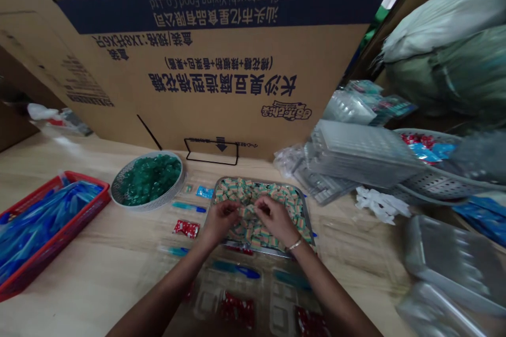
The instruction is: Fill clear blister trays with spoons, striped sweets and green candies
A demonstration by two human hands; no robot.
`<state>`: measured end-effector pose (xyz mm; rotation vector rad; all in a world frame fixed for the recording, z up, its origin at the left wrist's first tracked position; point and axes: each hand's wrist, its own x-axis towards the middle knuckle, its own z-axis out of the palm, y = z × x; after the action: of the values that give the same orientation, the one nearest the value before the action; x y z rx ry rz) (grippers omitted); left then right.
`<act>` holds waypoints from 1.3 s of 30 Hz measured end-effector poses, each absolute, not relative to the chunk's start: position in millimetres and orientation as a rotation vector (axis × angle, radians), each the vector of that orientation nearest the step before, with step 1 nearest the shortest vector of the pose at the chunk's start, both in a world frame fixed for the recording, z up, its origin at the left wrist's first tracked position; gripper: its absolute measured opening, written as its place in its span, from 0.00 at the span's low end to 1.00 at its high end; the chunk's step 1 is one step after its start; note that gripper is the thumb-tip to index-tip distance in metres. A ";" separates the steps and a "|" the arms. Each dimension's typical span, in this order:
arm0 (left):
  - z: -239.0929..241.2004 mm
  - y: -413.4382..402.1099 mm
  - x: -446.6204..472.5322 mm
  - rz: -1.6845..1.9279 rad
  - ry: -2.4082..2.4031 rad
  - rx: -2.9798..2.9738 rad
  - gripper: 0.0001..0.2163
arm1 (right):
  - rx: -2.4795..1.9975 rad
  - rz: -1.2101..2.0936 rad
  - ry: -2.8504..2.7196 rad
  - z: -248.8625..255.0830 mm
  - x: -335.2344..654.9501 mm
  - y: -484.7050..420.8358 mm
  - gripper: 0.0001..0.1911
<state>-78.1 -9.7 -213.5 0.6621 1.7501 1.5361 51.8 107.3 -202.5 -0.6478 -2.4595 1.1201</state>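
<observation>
Both hands are over a metal tray (306, 216) heaped with small candy pieces (259, 231) striped green and orange. My left hand (223, 219) is at the tray's left side, thumb and fingers pinched on striped candies. My right hand (276, 218), with a bracelet at the wrist, is closed in a like pinch facing it. A few candies (248, 211) show between the two sets of fingertips; exactly which pieces each hand grips is partly hidden. Clear plastic trays (205, 297) lie under my forearms, holding blue plastic pieces (237, 268) and red dotted packets (237, 308).
On the left are a red basket (103, 189) of blue pieces and a round basket (148, 206) of green packets. A large carton (221, 110) stands behind. Stacked clear trays (363, 150), a grey basket (429, 189) and more plastic trays (454, 258) crowd the right.
</observation>
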 end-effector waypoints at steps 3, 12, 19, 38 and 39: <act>-211.0 -7.4 -68.6 1.542 1.715 0.679 0.11 | -0.610 1.280 -2.388 -203.4 61.1 101.4 0.03; -196.6 -10.6 -56.9 1.494 1.533 0.681 0.08 | -0.576 1.344 -2.206 -206.1 71.8 92.0 0.04; -196.7 -9.7 -49.7 1.576 1.472 0.572 0.11 | -0.659 1.509 -1.962 -207.1 75.6 88.0 0.08; -202.8 -13.7 -45.6 1.674 1.555 0.316 0.10 | -0.713 1.650 -1.991 -194.8 80.4 69.3 0.11; -201.4 -14.3 -42.8 1.668 1.535 0.325 0.10 | -0.721 1.697 -1.926 -196.8 78.8 68.2 0.12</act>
<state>-42.8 -14.3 -201.4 0.3252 1.5349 1.6683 78.8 68.2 -196.8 -0.7207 -1.9261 1.6967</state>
